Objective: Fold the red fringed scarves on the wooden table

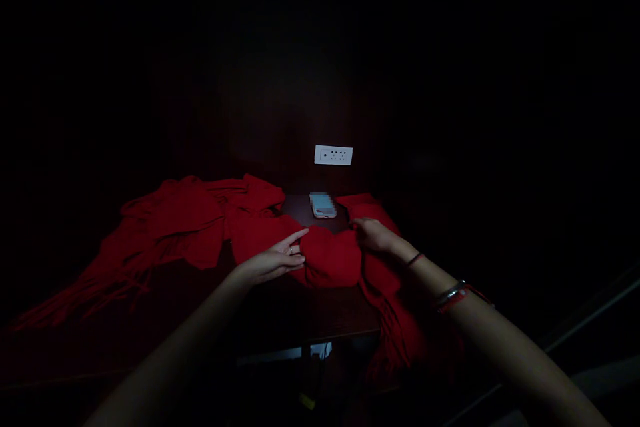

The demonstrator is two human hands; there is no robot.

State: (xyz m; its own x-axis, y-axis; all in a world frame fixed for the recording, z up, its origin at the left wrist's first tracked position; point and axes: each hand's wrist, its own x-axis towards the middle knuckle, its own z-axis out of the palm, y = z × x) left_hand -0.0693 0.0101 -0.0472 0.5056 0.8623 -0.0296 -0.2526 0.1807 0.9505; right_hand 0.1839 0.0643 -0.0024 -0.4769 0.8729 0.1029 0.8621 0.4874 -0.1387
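Across the dark table (299,207), red cloth (333,259) lies bunched between the hands, its fringe (391,340) drooping past the edge at right. The left hand (277,259) touches the bunch, thumb and forefinger apart, its hold unclear; the right hand (375,235) seems to pinch cloth. Light, even tension should keep creases out, away from the phone (323,205).

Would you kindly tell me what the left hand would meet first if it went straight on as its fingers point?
Most likely the rounded fold of red cloth right in front of the left hand; they may already touch, though depth is unclear in this dim view.
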